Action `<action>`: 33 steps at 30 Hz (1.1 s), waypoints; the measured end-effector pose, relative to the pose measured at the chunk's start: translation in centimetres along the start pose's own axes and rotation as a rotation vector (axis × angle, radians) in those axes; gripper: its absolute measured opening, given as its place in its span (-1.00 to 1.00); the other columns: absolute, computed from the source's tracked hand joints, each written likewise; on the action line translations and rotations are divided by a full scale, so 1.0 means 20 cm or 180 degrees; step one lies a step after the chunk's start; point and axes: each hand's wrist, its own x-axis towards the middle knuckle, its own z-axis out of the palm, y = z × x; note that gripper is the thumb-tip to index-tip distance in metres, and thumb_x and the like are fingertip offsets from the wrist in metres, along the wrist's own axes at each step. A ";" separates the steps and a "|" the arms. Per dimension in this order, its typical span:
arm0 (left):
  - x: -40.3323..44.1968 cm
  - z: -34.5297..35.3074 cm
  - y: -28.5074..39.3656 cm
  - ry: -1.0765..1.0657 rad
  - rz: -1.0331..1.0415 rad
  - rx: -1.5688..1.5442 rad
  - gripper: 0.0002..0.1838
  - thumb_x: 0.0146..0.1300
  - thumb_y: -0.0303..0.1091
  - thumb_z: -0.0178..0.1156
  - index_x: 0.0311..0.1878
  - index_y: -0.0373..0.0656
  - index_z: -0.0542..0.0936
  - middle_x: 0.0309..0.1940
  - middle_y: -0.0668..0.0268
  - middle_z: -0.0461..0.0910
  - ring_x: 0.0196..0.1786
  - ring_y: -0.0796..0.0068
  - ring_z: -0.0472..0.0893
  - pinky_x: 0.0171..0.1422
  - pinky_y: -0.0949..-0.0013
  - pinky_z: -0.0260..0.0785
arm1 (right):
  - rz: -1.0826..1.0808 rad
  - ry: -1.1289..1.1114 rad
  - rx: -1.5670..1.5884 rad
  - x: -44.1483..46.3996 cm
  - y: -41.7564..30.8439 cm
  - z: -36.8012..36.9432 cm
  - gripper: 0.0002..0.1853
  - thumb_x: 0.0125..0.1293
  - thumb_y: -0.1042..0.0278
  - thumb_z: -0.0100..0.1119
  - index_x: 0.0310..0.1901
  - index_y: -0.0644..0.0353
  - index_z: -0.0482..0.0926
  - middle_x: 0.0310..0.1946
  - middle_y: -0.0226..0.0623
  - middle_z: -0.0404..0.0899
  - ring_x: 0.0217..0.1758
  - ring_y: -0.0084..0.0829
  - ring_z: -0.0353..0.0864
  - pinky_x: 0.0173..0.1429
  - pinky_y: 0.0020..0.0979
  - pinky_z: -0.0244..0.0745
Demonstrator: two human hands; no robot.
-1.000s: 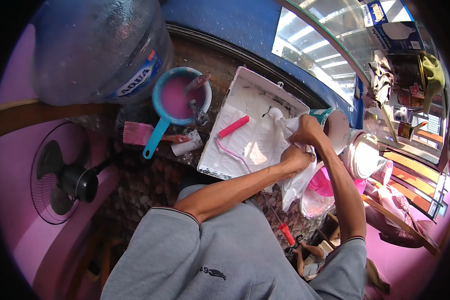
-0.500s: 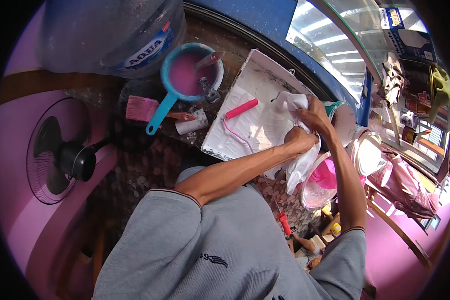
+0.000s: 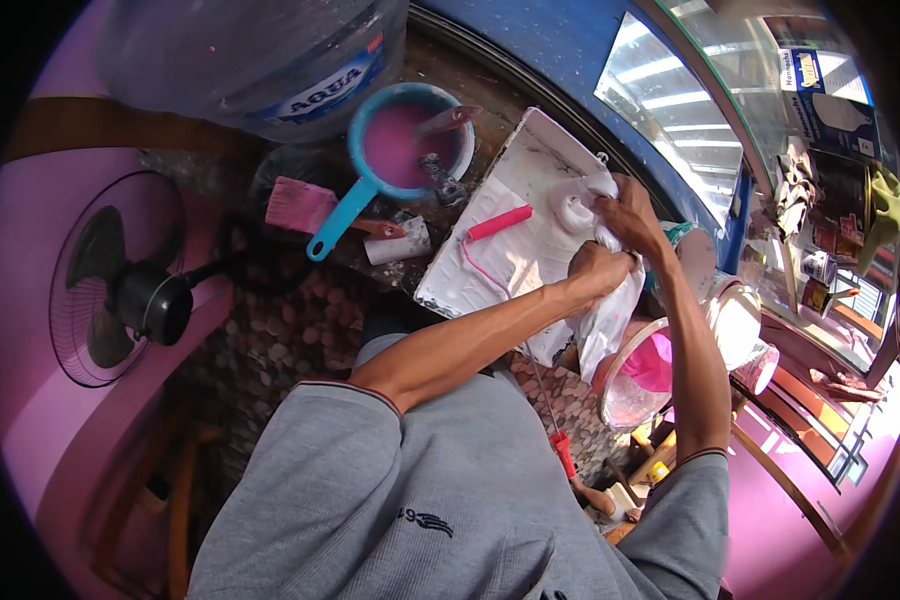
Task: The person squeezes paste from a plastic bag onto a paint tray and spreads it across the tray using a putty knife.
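Observation:
Both hands grip a soft white plastic bag (image 3: pixel 610 315), twisted between them over the right side of a white paint tray (image 3: pixel 530 130). My left hand (image 3: pixel 600 270) is closed round its middle. Just above, my right hand (image 3: pixel 628 215) is closed on the upper part. The bag's lower end hangs past the tray edge; its upper end is a glossy white coil, and I cannot tell whether some of that is paint. In the tray, left of my hands, lies a small pink paint roller (image 3: pixel 500 222) with a bent pink wire frame.
Left of the tray are a blue dipper (image 3: pixel 355 205) of pink paint, a pink-coated brush (image 3: pixel 300 205), a white roller sleeve (image 3: pixel 398 243) and a large water bottle (image 3: pixel 270 60). Buckets (image 3: pixel 635 370) stand right. A fan (image 3: pixel 130 285) is at far left; another person's arm (image 3: pixel 595 497) shows below.
The view has shifted slightly, so the tray and dipper appear farther right and lower. Both hands still grip the bag, and its upper end now looks more coiled.

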 end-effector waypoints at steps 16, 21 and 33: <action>-0.07 0.02 0.08 -0.0212 0.0110 0.0579 -0.55 0.05 -0.10 0.17 -0.28 -0.40 0.42 -0.79 0.23 0.38 -0.87 0.36 0.32 -0.81 0.27 0.13 | 0.0115 -0.0278 -0.2037 0.08 -0.16 -0.03 -0.28 -0.35 0.15 0.45 -0.09 0.39 0.47 -0.24 0.06 0.61 -0.11 -0.02 0.61 -0.03 -0.19 0.52; -0.07 0.02 0.06 -0.0116 0.0301 0.0840 -0.54 -0.01 -0.06 0.21 -0.39 -0.38 0.44 -0.80 0.24 0.38 -0.86 0.37 0.32 -0.80 0.25 0.14 | 0.0362 -0.0552 -0.2164 0.06 -0.19 -0.04 -0.43 -0.29 0.27 0.45 -0.17 0.34 0.52 -0.18 0.11 0.59 -0.02 0.02 0.57 0.04 -0.16 0.48; 0.00 -0.03 0.02 -0.0046 -0.0047 0.0644 -0.51 -0.01 -0.07 0.29 -0.31 -0.43 0.57 -0.41 0.02 0.64 -0.39 0.24 0.65 -0.30 0.23 0.47 | -0.0513 -0.0427 -0.1790 0.11 -0.05 -0.02 -0.65 -0.05 0.16 0.33 -0.38 0.32 0.61 -0.41 0.09 0.59 -0.30 0.00 0.62 -0.20 -0.15 0.50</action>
